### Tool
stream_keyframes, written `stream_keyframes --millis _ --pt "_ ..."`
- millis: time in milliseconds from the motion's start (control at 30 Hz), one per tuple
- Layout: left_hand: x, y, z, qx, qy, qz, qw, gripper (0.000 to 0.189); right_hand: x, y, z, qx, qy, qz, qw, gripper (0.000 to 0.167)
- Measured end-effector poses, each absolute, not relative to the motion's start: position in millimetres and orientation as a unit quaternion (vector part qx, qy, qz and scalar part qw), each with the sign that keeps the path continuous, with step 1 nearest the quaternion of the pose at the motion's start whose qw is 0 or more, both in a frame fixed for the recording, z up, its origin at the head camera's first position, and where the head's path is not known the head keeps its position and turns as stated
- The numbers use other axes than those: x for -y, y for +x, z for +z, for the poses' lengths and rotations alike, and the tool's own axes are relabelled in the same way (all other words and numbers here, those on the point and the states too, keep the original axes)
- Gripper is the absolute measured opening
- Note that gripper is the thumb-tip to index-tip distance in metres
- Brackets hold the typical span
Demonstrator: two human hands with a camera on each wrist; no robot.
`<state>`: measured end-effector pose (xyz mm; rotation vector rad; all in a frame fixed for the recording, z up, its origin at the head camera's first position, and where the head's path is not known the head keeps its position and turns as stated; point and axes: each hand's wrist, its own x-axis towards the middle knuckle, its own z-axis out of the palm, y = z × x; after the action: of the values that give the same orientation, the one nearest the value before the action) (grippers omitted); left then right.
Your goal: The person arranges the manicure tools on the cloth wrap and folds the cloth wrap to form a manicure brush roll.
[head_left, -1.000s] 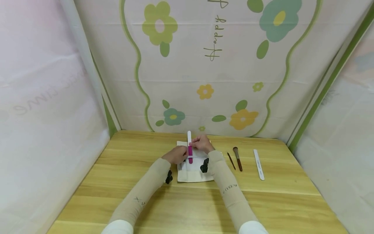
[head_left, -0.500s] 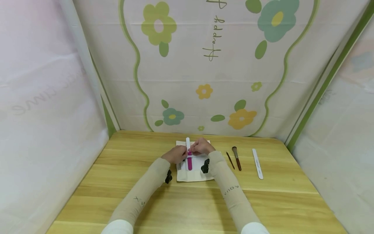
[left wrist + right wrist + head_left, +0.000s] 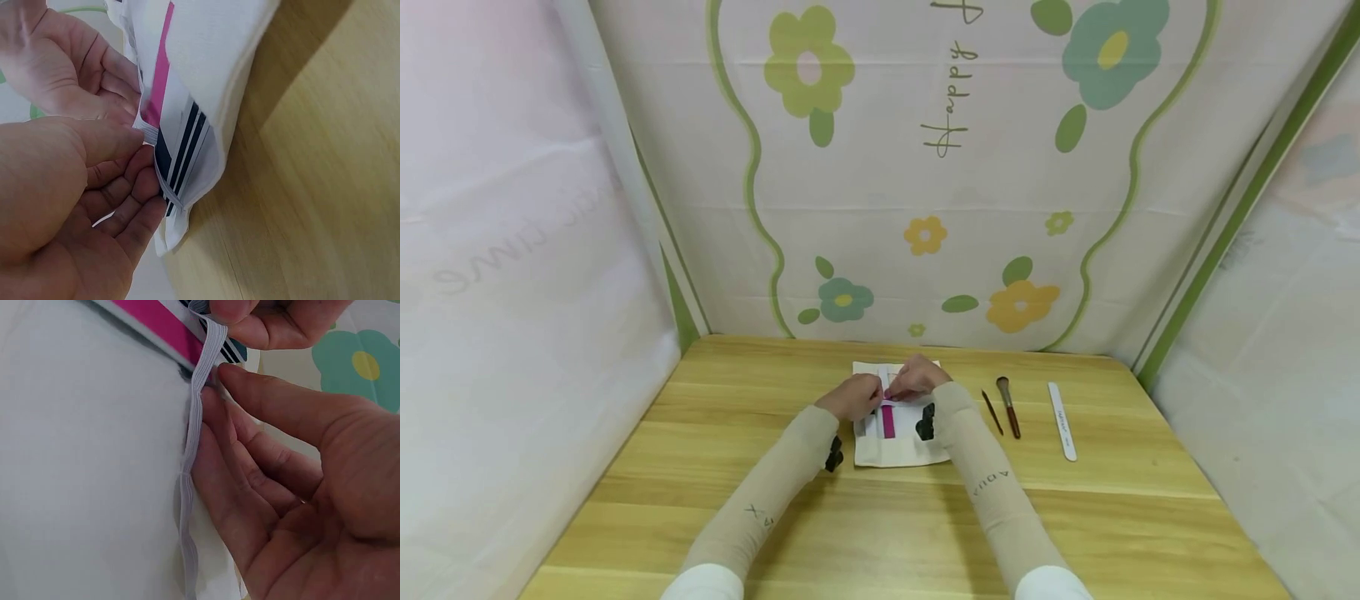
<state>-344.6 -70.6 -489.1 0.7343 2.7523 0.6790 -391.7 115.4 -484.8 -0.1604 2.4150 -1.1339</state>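
Observation:
A cream cloth pouch (image 3: pixel 913 454) lies flat, with a white elastic band (image 3: pixel 190 456) across it. Under the band runs a pink-and-white nail file (image 3: pixel 159 87), its near pink end now lower on the cloth. My left hand (image 3: pixel 855 397) pinches the band between thumb and fingers (image 3: pixel 147 181), lifting a loop. My right hand (image 3: pixel 916 377) pinches the file right at the band, thumb and fingertips close to it in the right wrist view. Beside the pink file, black-and-white striped strips (image 3: pixel 187 144) sit in the pouch under the same band.
To the right of the pouch lie a thin dark stick (image 3: pixel 992 412), a brush (image 3: pixel 1009 407) with a wooden handle and a white nail file (image 3: pixel 1062 421). Printed cloth walls (image 3: pixel 865 167) enclose the wooden table (image 3: pixel 760 383) at the back and sides.
The pink-and-white nail file has slid toward me under the elastic band. My right hand has moved slightly nearer along with it. The left hand stays at the band.

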Motion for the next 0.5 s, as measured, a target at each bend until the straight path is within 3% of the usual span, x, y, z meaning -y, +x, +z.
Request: stream_keyframes --millis 233,500 --pt "71 -344 -489 -0.933 0.266 0.223 0.092 0.018 -104 -397 -485 -0.913 -0.034 -0.370 0.166 0.023" --pt "71 -344 -488 -0.934 0.261 0.223 0.095 0.019 -100 -404 -492 -0.904 -0.012 -0.401 0.147 0.014"
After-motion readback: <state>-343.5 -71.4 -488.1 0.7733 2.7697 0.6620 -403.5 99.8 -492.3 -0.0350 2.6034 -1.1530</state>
